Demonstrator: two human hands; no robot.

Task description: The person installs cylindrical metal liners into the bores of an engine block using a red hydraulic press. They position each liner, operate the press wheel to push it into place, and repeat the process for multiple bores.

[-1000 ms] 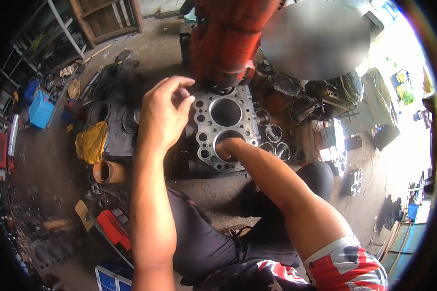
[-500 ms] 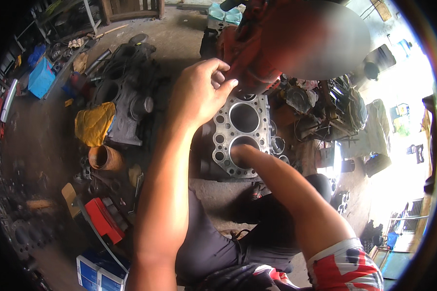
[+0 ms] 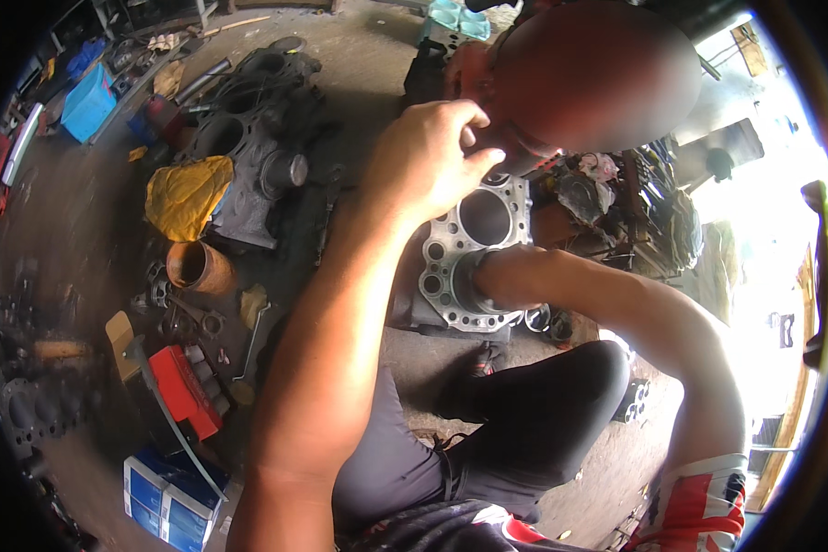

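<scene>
At the far left of the frame a blue plastic crate (image 3: 89, 99) sits near the upper edge, and lower down a flat red box (image 3: 186, 389) and blue-and-white cartons (image 3: 168, 500) lie on the dusty concrete floor (image 3: 92, 230). A crumpled yellow cloth (image 3: 187, 195) drapes against a dark, greasy cast engine block (image 3: 258, 156) in the upper left, with a rusty brown cylinder sleeve (image 3: 196, 266) open-mouthed just below it.

At the centre, a second block carries a thin, silvery metal head gasket (image 3: 451, 271), flat and punched with large round bores and many small holes.

The left hand (image 3: 428, 161) is raised above the gasket in the upper middle of the frame, fingers curled in with the thumb and fingertips pinched together; whether anything small lies between them cannot be told.

To the right, the right hand (image 3: 481, 281) is sunk into the lower large bore of the gasket, the wrist at the rim. Its fingers are hidden inside, so how far they are spread cannot be told.
</scene>
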